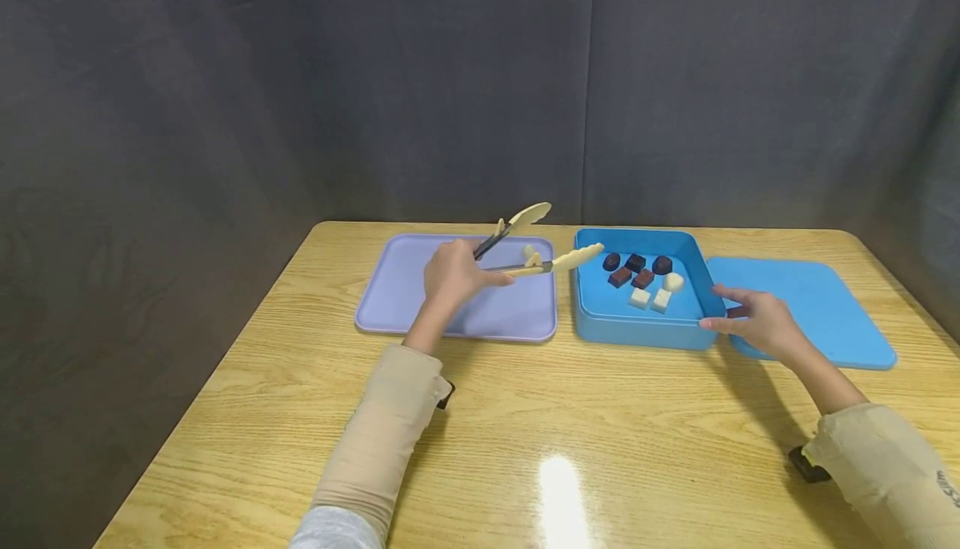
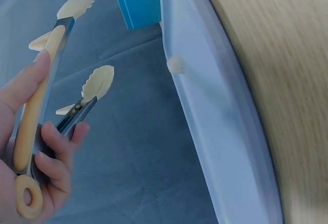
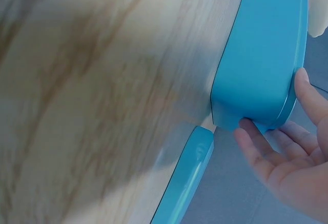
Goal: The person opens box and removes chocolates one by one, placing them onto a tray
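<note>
While the left hand (image 1: 453,272) curls its fingers round splayed tongs (image 1: 543,267) above the lilac tray (image 1: 397,282), the right hand (image 1: 763,322) grips the blue box (image 1: 645,333) by its near right corner; it stands near the worktop's far edge.

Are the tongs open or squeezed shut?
Open. The tongs in the left hand have their two cream tips spread wide apart in both the head and left wrist views.
</note>
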Available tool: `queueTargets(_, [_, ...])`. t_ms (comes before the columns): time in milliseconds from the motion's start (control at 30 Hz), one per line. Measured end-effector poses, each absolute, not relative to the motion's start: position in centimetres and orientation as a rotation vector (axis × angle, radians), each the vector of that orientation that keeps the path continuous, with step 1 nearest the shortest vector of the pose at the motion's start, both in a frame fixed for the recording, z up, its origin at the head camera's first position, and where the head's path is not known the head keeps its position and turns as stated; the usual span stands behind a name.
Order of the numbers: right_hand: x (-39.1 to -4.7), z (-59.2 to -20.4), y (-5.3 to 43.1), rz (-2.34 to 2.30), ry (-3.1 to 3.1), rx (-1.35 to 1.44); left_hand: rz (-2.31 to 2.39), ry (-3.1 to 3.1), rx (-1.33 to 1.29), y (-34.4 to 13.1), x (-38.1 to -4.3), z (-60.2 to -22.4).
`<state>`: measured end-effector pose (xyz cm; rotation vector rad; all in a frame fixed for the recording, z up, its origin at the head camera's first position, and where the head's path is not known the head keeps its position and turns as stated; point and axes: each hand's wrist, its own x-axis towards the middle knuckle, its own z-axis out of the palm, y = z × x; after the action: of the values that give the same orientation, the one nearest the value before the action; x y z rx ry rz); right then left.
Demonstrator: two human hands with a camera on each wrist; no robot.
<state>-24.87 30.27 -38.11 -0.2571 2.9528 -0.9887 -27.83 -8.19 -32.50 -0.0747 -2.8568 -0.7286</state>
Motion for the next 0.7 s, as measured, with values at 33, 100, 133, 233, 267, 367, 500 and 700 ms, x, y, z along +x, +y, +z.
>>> queueTargets(33, [-24.9, -38.1, 30.3, -0.989, 2.951, -0.257, -0.727, -2.855, -0.091, -8.1, -27.8, -32.4])
queueTargets(100, [-24.9, -38.1, 30.3, -0.986, 2.951, -0.259, -0.713, -2.859, -0.120, -8.0, -27.7, -32.3])
queueTargets(133, [-24.9, -38.1, 30.3, -0.984, 2.951, -0.261, -0.709, -2.860, -0.134, -7.9, -27.6, -32.2])
queueTargets(233, [-24.9, -38.1, 30.3, -0.972, 2.959, -0.268, -0.688, -2.872, -0.168, -7.6, -27.4, -31.9])
queueTargets(267, [-24.9, -38.1, 30.3, -0.970, 2.961, -0.271, -0.681, -2.879, -0.178, -7.4, -27.4, -31.8])
queueTargets(367, [-25.0, -38.1, 30.3, -0.961, 2.968, -0.279, -0.659, -2.904, -0.205, -7.0, -27.3, -31.7])
queueTargets(500, [-24.9, -38.1, 30.3, -0.964, 2.968, -0.284, -0.623, -2.946, -0.238, -6.3, -27.2, -31.7])
queueTargets(700, [-24.9, -38.1, 30.3, -0.970, 2.968, -0.277, -0.523, -2.986, -0.281, -5.2, -27.2, -31.7])
